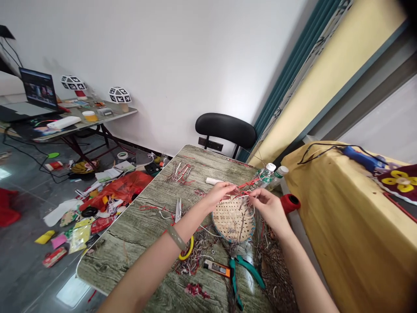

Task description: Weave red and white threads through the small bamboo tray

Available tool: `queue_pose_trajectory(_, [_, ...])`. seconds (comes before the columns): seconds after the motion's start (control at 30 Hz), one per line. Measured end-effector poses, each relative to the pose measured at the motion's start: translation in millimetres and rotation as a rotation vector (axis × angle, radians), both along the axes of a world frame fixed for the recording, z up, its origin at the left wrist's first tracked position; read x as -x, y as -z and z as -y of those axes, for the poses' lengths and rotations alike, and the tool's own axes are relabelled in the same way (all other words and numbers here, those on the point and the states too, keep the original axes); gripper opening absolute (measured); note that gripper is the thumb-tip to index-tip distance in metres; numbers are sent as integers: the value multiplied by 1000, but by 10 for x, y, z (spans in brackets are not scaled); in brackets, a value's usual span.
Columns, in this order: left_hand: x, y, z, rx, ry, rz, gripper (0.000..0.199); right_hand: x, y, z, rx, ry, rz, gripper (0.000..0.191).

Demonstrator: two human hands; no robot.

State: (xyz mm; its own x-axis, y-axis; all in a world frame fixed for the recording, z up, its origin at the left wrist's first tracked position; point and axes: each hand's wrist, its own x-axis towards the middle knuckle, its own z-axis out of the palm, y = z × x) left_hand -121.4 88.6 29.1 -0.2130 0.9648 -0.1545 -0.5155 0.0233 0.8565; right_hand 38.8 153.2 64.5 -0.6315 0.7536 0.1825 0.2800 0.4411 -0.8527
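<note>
Above the far rim of a small woven bamboo basket (pixel 232 215), my two hands work close together. My left hand (pixel 222 192) is closed, its fingertips pinching thin red and white cord (pixel 243 191). On the other side, my right hand (pixel 267 208) pinches the same cord between thumb and fingers. Loose thin strands lie in the basket. Near my left forearm are scissors (pixel 178 211) with yellow handles, partly hidden by the arm. Teal-handled pliers (pixel 249 269) and an orange and black utility knife (pixel 217 268) lie closer to me.
Thread scraps (pixel 193 256) cover part of the wood-patterned table (pixel 130 256). Two bottles (pixel 267 174) and a red thread spool (pixel 289 203) stand at the right. A black chair (pixel 226 128) is beyond the table. Bags and clutter (pixel 107 200) cover the floor at left.
</note>
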Motion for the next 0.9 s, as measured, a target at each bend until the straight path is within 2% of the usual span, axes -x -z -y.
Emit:
queue_pose_trajectory(0.1, [-45, -24, -25, -17, 18, 12, 10, -29, -222, -3, 10, 74, -93, 18])
queue_pose_trajectory(0.2, [-87, -67, -25, -38, 57, 28, 13, -51, -305, -19, 9, 61, -89, 17])
queue_pose_trajectory(0.43, [-161, -147, 5, -14, 123, 39, 18, -27, -114, 34, -125, 69, 75, 10])
queue_pose_trajectory(0.53, [-203, -160, 6, 3, 154, 29, 18, 13, -114, 133, -218, 84, 107, 11])
queue_pose_trajectory(0.6, [-207, -172, 8, 6, 144, 16, 18, 12, -144, 218, -255, 46, 90, 13])
queue_pose_trajectory(0.67, [-179, -198, 20, -1, 105, -3, 19, -32, -135, 335, -264, 12, 36, 24])
queue_pose_trajectory(0.73, [-122, -247, 47, -18, 75, -18, 18, -108, -27, 500, -257, 85, 1, 32])
queue_pose_trajectory(0.8, [-54, -322, 82, -32, 73, -30, 14, -177, 193, 707, -241, 201, 59, 30])
queue_pose_trajectory(0.83, [-21, -367, 98, -36, 80, -35, 12, -196, 334, 818, -225, 187, 124, 27])
queue_pose_trajectory(0.9, [30, -461, 119, -33, 100, -49, 10, -187, 631, 1032, -181, 51, 255, 17])
